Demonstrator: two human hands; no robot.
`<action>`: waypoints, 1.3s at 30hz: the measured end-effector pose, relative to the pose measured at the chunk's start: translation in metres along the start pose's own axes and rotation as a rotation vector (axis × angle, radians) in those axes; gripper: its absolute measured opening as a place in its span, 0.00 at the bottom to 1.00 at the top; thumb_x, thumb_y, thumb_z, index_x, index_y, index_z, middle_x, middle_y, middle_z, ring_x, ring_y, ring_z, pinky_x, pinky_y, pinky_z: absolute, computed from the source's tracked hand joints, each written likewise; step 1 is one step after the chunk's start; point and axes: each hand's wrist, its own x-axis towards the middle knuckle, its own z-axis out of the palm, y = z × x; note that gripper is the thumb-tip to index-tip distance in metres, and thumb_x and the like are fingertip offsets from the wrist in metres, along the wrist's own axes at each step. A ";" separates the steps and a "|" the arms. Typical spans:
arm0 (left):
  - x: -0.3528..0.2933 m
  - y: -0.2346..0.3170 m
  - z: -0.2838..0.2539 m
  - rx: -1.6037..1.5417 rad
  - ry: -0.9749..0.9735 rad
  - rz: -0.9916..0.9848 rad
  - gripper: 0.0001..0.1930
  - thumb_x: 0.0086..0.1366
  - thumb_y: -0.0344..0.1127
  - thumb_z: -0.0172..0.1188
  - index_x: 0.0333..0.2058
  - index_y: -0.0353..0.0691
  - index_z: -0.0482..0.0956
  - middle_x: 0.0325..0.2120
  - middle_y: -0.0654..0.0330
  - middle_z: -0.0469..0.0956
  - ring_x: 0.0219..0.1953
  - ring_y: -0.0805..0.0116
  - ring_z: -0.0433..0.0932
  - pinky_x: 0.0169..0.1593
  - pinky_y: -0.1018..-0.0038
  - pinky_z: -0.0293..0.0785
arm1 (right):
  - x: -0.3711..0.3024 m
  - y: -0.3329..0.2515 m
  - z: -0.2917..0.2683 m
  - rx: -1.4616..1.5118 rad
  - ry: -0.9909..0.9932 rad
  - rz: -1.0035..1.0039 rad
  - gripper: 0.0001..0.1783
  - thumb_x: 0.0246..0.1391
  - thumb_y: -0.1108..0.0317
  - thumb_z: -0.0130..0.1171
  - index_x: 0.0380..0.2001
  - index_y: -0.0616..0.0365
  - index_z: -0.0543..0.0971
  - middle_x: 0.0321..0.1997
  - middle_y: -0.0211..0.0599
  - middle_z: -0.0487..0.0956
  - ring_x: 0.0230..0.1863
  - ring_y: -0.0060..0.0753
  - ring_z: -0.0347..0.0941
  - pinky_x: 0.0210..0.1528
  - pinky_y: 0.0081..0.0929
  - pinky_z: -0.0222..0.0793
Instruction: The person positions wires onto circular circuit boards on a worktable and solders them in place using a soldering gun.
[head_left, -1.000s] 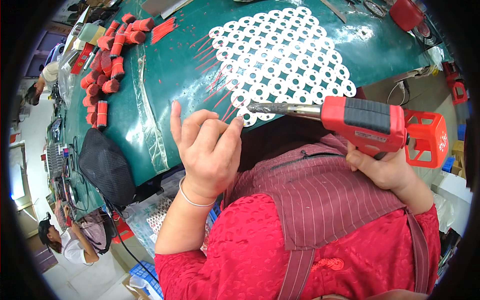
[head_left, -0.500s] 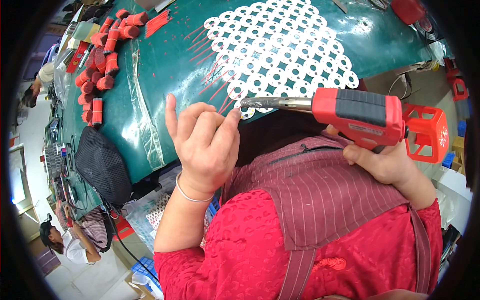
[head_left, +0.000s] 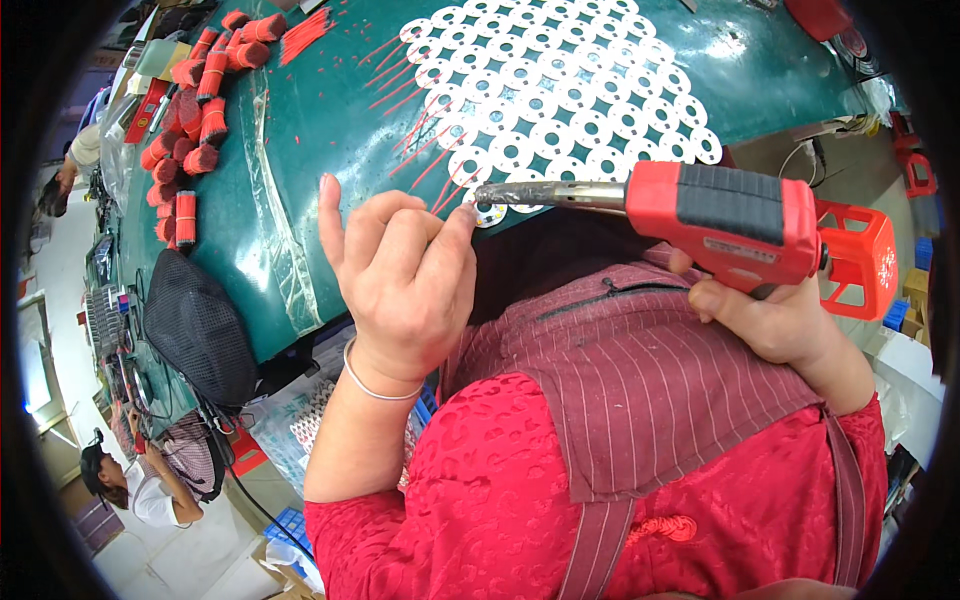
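Observation:
My right hand [head_left: 765, 318] grips a red and black soldering gun [head_left: 735, 218], its long metal nozzle pointing left. The dark tip of the nozzle meets the left fingertips over a white ring-shaped circuit board [head_left: 487, 212] at the near edge of the sheet. My left hand [head_left: 405, 265] is closed in a pinch there, little finger raised; what lies between its finger and thumb is hidden. Many such boards form a joined white sheet [head_left: 550, 133] on the green table. Thin red wires [head_left: 418, 140] stick out from the sheet's left side.
Bundles of red wire [head_left: 213, 75] lie along the table's [head_left: 330, 110] left side, with loose red wires [head_left: 304, 36] farther back. A clear strip of tape [head_left: 280, 220] runs across the tabletop. A black mesh-covered object [head_left: 197, 325] stands at the left edge; a person [head_left: 150, 485] works beyond.
Both hands keep nearly the same pose. The view and the hands have shifted slightly, and the nozzle tip remains at the left fingertips over the near board.

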 end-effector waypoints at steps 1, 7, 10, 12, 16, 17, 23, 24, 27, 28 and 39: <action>0.000 0.001 -0.001 0.000 -0.001 -0.001 0.09 0.45 0.24 0.65 0.28 0.42 0.83 0.21 0.65 0.68 0.33 0.65 0.75 0.68 0.49 0.52 | -0.002 0.003 -0.004 -0.026 -0.017 0.039 0.20 0.51 0.80 0.67 0.49 0.63 0.77 0.44 0.37 0.82 0.47 0.25 0.78 0.50 0.26 0.74; 0.000 0.002 -0.004 0.020 -0.034 -0.005 0.12 0.46 0.23 0.67 0.32 0.43 0.83 0.22 0.66 0.70 0.35 0.63 0.75 0.66 0.51 0.58 | -0.005 0.006 -0.004 -0.114 -0.043 -0.017 0.19 0.54 0.80 0.63 0.49 0.64 0.75 0.43 0.38 0.81 0.39 0.23 0.77 0.43 0.23 0.75; -0.001 0.002 -0.003 0.020 -0.034 -0.005 0.12 0.46 0.23 0.67 0.32 0.43 0.83 0.22 0.66 0.70 0.35 0.63 0.75 0.66 0.51 0.58 | -0.004 0.001 0.000 -0.110 -0.025 -0.085 0.21 0.54 0.81 0.62 0.52 0.65 0.74 0.47 0.40 0.80 0.42 0.25 0.76 0.45 0.24 0.74; -0.001 0.002 -0.003 0.012 -0.038 -0.006 0.12 0.46 0.23 0.67 0.32 0.43 0.83 0.22 0.66 0.70 0.35 0.63 0.75 0.66 0.51 0.58 | -0.004 0.000 -0.001 -0.096 -0.010 -0.072 0.22 0.53 0.82 0.65 0.52 0.65 0.76 0.49 0.41 0.82 0.51 0.30 0.78 0.54 0.28 0.74; 0.000 0.001 -0.006 0.029 -0.041 0.002 0.12 0.46 0.23 0.67 0.32 0.43 0.83 0.22 0.66 0.70 0.35 0.63 0.75 0.66 0.50 0.57 | -0.002 0.001 -0.003 -0.076 -0.050 -0.102 0.25 0.53 0.81 0.64 0.55 0.65 0.74 0.53 0.43 0.80 0.54 0.32 0.77 0.56 0.29 0.73; 0.001 0.003 -0.006 0.022 -0.047 -0.007 0.12 0.46 0.23 0.67 0.31 0.43 0.83 0.22 0.66 0.70 0.35 0.62 0.75 0.66 0.50 0.57 | -0.002 0.000 -0.003 -0.092 -0.056 -0.106 0.24 0.54 0.81 0.64 0.55 0.66 0.73 0.53 0.43 0.80 0.54 0.32 0.77 0.56 0.28 0.73; 0.005 -0.001 -0.007 -0.034 -0.019 -0.004 0.08 0.50 0.27 0.68 0.30 0.43 0.82 0.23 0.65 0.71 0.34 0.62 0.74 0.67 0.49 0.55 | -0.003 -0.003 -0.001 0.053 0.017 -0.014 0.23 0.55 0.82 0.60 0.56 0.64 0.73 0.52 0.42 0.80 0.47 0.27 0.78 0.44 0.23 0.76; 0.008 0.002 -0.013 -0.081 -0.052 -0.035 0.07 0.51 0.29 0.68 0.31 0.43 0.83 0.24 0.65 0.71 0.34 0.62 0.74 0.67 0.49 0.55 | -0.002 -0.002 0.000 0.044 0.036 -0.047 0.24 0.55 0.83 0.59 0.56 0.63 0.72 0.51 0.41 0.80 0.41 0.22 0.77 0.38 0.21 0.75; 0.018 -0.005 -0.026 -0.133 -0.090 -0.059 0.08 0.54 0.33 0.67 0.35 0.43 0.84 0.26 0.64 0.72 0.34 0.62 0.74 0.67 0.49 0.54 | 0.001 -0.004 -0.002 0.046 0.076 -0.021 0.24 0.55 0.82 0.58 0.56 0.63 0.72 0.50 0.40 0.80 0.36 0.20 0.76 0.36 0.20 0.74; 0.021 -0.012 -0.025 -0.137 -0.048 -0.088 0.09 0.54 0.33 0.68 0.35 0.43 0.84 0.26 0.64 0.73 0.35 0.62 0.74 0.67 0.49 0.54 | 0.002 -0.004 -0.003 0.051 0.079 -0.003 0.24 0.55 0.82 0.57 0.56 0.63 0.72 0.50 0.40 0.79 0.33 0.18 0.75 0.34 0.19 0.74; 0.078 -0.159 0.020 0.536 -0.023 -0.093 0.06 0.59 0.34 0.58 0.31 0.46 0.84 0.29 0.62 0.77 0.37 0.59 0.75 0.48 0.58 0.66 | 0.000 0.003 0.001 0.106 0.189 -0.040 0.25 0.55 0.82 0.55 0.57 0.63 0.69 0.49 0.42 0.78 0.26 0.20 0.74 0.27 0.19 0.74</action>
